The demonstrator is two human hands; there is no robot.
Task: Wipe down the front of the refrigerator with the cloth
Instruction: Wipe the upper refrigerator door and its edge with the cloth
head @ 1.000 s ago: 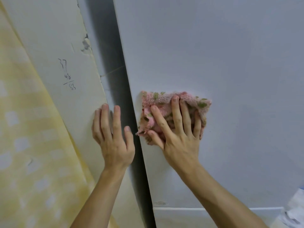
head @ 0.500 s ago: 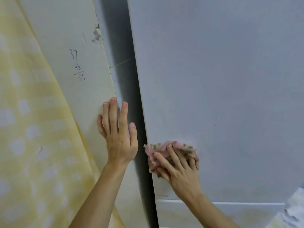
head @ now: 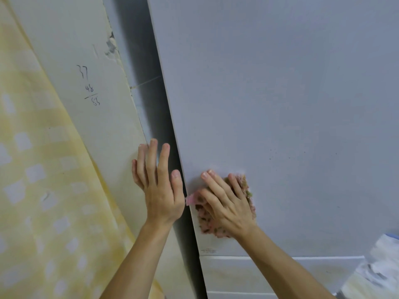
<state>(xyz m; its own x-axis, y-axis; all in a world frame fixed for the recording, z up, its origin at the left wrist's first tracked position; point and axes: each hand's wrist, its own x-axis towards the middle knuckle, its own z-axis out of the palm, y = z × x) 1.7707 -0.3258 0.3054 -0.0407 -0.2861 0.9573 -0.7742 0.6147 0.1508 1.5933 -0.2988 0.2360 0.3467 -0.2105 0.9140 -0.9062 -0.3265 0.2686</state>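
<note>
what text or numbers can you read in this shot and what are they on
"37": handwritten on the pale wall, left of the refrigerator door.
"48": handwritten below it, above a drawn line.
"55": under that line; digits unsure.
Printed label low on the refrigerator door: too small to read.

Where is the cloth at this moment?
Head view, lower centre: the cloth is pressed flat under the right hand against the refrigerator door, near the door's left edge and just above its bottom seam.
</note>
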